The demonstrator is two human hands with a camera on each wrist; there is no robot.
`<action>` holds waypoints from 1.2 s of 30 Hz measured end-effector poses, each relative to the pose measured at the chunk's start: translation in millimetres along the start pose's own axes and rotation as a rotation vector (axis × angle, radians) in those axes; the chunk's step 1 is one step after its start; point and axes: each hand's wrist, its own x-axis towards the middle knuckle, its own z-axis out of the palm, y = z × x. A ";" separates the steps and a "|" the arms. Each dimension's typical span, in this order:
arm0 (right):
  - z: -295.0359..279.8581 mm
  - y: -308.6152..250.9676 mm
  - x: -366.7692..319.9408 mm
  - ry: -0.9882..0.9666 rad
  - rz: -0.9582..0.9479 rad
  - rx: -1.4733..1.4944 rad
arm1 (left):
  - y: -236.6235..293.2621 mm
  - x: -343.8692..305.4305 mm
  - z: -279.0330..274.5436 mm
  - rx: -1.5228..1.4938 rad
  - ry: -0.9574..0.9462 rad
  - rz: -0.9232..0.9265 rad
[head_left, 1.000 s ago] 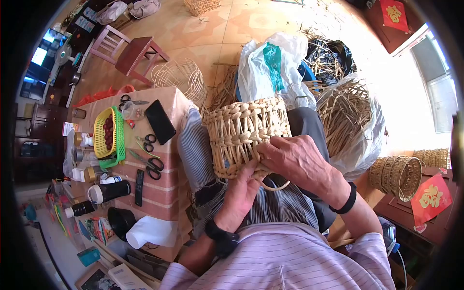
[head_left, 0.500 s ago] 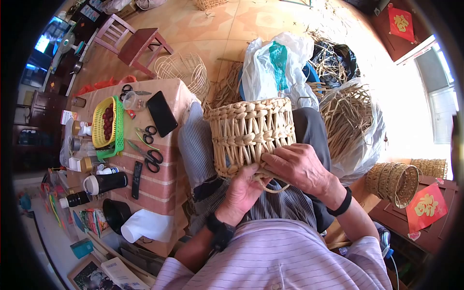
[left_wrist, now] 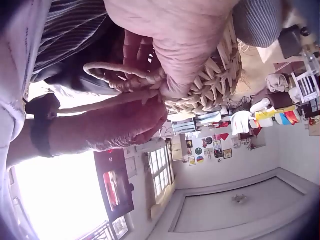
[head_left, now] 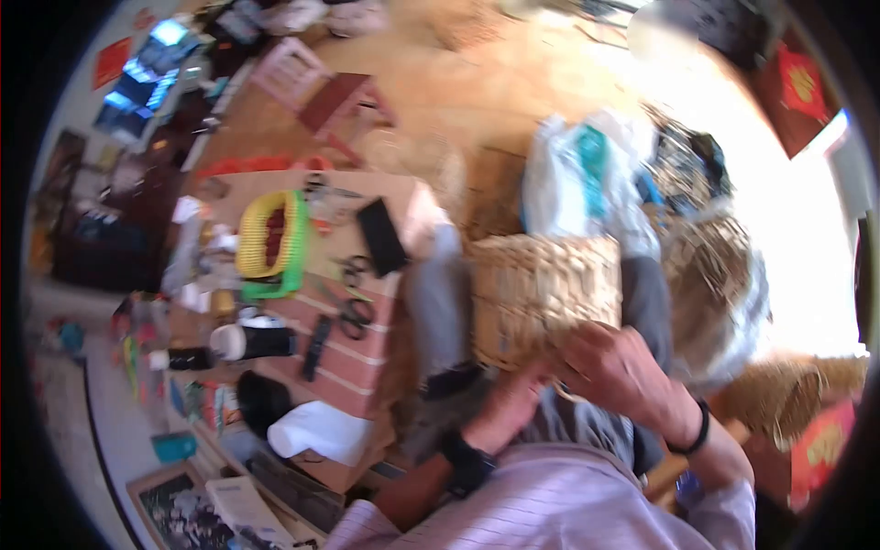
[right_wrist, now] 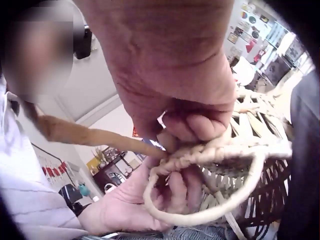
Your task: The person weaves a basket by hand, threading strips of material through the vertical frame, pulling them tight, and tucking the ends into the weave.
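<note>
A woven basket of pale plant strands [head_left: 541, 284] lies across the person's lap, its near rim toward the body. My left hand [head_left: 509, 403] grips that rim from below, its fingers curled at the edge in the right wrist view. From above, my right hand [head_left: 619, 371] bends its fingers over the same rim and pinches the weave beside the left fingertips. A thick strand loop [right_wrist: 190, 220] stands out from the rim below the hands. Another long strand [right_wrist: 90, 136] runs from the fingers toward the body. The right fingertips are partly hidden behind the hand.
At left a cloth-covered table [head_left: 357, 390] bears a yellow basket [head_left: 252, 240] of red fruits, scissors [head_left: 356, 319], a phone [head_left: 381, 236] and bottles. Ahead stand a white plastic bag [head_left: 559, 183] and a bag of dried strands [head_left: 710, 275]. Finished-looking woven baskets [head_left: 775, 394] lie at right.
The head view has swung, so the scene sits further right and lower and is blurred. Both hands stay at the basket's near rim, close together.
</note>
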 end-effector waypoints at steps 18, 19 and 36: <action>-7.5 -24.6 -7.5 -0.024 -0.149 0.053 | -39.8 14.2 27.0 -1.343 -0.201 0.030; -1.0 -21.0 -17.4 -0.035 -0.062 0.112 | -28.9 9.6 22.5 -1.366 -0.190 0.034; -73.3 -39.6 -83.2 -0.249 0.290 -0.285 | -16.1 24.6 17.8 -1.413 -0.095 -0.023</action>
